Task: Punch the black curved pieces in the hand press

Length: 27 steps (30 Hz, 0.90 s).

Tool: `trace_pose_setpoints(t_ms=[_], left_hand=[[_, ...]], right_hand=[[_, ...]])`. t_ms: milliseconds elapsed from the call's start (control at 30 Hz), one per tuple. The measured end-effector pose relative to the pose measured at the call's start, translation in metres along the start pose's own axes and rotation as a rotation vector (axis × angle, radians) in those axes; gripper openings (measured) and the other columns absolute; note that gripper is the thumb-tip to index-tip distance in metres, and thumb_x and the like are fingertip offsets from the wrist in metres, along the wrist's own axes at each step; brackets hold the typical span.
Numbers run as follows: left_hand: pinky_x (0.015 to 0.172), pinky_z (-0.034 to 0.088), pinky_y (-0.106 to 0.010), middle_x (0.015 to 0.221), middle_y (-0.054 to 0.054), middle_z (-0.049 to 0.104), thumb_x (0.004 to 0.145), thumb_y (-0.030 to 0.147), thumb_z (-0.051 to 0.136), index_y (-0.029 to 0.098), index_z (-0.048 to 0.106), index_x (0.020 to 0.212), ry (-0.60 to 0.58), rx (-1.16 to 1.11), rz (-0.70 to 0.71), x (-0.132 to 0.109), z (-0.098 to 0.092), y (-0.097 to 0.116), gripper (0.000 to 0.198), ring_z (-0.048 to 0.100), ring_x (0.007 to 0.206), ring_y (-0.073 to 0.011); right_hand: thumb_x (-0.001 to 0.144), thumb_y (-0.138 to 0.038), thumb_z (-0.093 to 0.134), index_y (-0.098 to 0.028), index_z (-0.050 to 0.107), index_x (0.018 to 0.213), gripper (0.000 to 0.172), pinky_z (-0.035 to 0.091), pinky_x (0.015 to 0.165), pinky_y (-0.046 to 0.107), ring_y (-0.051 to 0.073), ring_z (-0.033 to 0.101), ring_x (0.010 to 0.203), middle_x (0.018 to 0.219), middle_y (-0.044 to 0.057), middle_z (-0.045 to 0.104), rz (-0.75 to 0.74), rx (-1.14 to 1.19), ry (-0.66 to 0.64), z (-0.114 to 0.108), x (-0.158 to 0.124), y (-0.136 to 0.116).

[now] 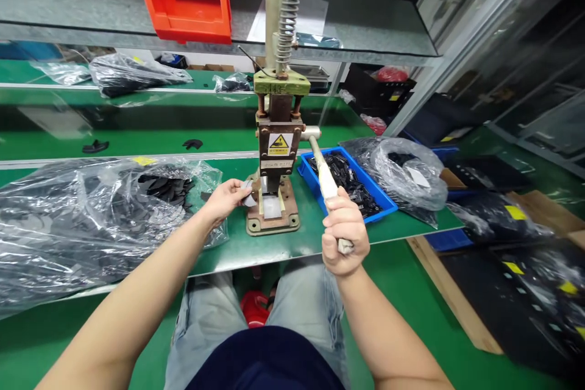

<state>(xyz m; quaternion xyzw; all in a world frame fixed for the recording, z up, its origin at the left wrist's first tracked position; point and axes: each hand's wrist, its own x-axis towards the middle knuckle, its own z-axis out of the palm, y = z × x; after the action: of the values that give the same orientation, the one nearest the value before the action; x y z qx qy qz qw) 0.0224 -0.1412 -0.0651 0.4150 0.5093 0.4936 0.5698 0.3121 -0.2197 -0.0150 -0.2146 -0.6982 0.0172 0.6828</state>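
Observation:
A hand-lever press (276, 134) stands upright on the green bench, with a coil spring at its top and a warning sticker on its front. My right hand (344, 233) is wrapped round the press's lever (323, 173), which slants down towards me. Left of the press base (274, 224), my left hand (227, 198) pinches a thin dark flat piece (249, 200) between thumb and fingers. Part of that piece is hidden by the fingers. Under the ram lies a pale block (272, 207).
An open plastic bag (105, 219) of dark curved pieces lies at left. A blue tray (386, 210) of black parts sits right of the press, beside another plastic bag (402, 170). An orange bin (194, 30) rests on the shelf (375, 24) above. Two curved pieces lie behind.

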Motion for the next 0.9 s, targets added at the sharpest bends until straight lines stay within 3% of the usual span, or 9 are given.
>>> trace_pose_setpoints(t_ms=[233,667,900], left_hand=[[0.041,0.026,-0.019,0.045,0.007,0.056,0.085,0.063,0.082,0.023,0.054,0.087,-0.066,0.337,0.023,0.013,0.023,-0.005,0.049,0.044,0.036,-0.008],[0.036,0.03,-0.019,0.053,0.008,0.058,0.084,0.041,0.088,0.022,0.059,0.091,-0.204,0.359,-0.085,0.027,0.031,0.004,0.036,0.052,0.034,-0.0089],[0.038,0.03,-0.02,0.052,0.006,0.058,0.082,0.037,0.089,0.021,0.065,0.089,-0.164,0.405,-0.138,0.035,0.036,0.003,0.029,0.049,0.035,-0.0089]], right_hand=[[0.091,-0.027,0.067,-0.027,0.064,0.096,0.006,0.054,0.116,0.073,0.027,0.071,0.105,0.087,0.001,0.067,-0.004,0.021,-0.004,0.0,-0.001,0.0],[0.092,-0.035,0.065,-0.033,0.062,0.097,0.006,0.056,0.118,0.069,0.026,0.073,0.102,0.084,-0.001,0.065,0.019,-0.036,-0.002,-0.001,-0.005,0.001],[0.091,-0.033,0.066,-0.031,0.063,0.095,0.005,0.057,0.115,0.068,0.025,0.072,0.099,0.083,-0.001,0.063,0.0,0.001,0.047,0.003,-0.004,0.003]])
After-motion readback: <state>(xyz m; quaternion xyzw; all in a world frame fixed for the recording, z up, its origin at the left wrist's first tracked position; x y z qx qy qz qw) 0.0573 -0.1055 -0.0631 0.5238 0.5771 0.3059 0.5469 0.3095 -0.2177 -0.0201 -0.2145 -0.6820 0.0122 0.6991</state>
